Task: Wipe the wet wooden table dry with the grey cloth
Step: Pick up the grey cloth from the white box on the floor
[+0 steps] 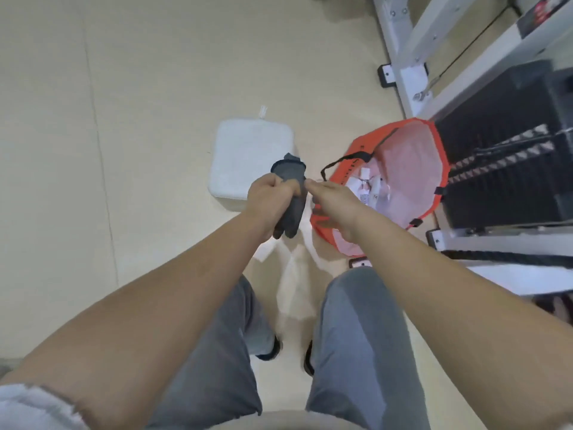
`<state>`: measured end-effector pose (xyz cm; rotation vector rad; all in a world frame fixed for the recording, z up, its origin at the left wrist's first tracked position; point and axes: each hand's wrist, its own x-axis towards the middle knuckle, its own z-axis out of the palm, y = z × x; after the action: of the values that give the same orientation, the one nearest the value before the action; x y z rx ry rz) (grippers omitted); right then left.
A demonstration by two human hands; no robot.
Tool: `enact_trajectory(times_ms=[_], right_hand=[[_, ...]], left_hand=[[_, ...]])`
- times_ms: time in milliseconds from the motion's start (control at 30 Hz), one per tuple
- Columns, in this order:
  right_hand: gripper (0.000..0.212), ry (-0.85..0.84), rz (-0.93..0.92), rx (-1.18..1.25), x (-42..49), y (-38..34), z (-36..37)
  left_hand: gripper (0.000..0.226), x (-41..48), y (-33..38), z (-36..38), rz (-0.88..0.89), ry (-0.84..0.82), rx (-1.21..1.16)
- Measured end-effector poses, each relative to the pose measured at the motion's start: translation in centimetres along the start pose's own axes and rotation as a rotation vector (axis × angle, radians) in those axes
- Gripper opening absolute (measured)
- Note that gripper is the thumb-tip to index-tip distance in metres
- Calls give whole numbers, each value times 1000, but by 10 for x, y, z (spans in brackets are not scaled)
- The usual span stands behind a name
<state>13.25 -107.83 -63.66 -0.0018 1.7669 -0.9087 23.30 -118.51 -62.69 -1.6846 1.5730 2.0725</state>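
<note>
The grey cloth [291, 193] is bunched into a hanging roll in front of me, above the floor. My left hand [269, 193] is closed around its middle, with the top of the cloth sticking up above my fist and the tail dangling below. My right hand [333, 200] is right beside it, its fingertips meeting the cloth's right edge; I cannot make out whether they grip it. No wooden table is in view. I am standing, and my grey trousers and dark shoes show below my arms.
A white square pad [248, 156] lies on the beige floor just beyond my hands. An orange bin [441, 169] with a pink liner and some scraps stands to the right. White frame legs [406, 60] and black equipment [508, 150] fill the right side.
</note>
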Motion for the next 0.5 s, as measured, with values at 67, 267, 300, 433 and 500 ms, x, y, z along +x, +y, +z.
enact_trajectory(times_ms=[67,267,300,433,500], right_hand=[[41,26,76,102,-65,-7,-30],[51,160,147,467,-277,-7,-113],[52,186,144,527,-309,-3,-123],[52,304,115,807,-420,34,-147],[54,383,118,945,-468,58,-151]], left_hand=[[21,-61,29,18,9,-91,73],[27,-252,106,81,-30,-415,227],[26,-278,111,91,-29,-457,244],[26,-371,112,128,-22,-632,341],[23,-414,99,147,-33,-704,417]])
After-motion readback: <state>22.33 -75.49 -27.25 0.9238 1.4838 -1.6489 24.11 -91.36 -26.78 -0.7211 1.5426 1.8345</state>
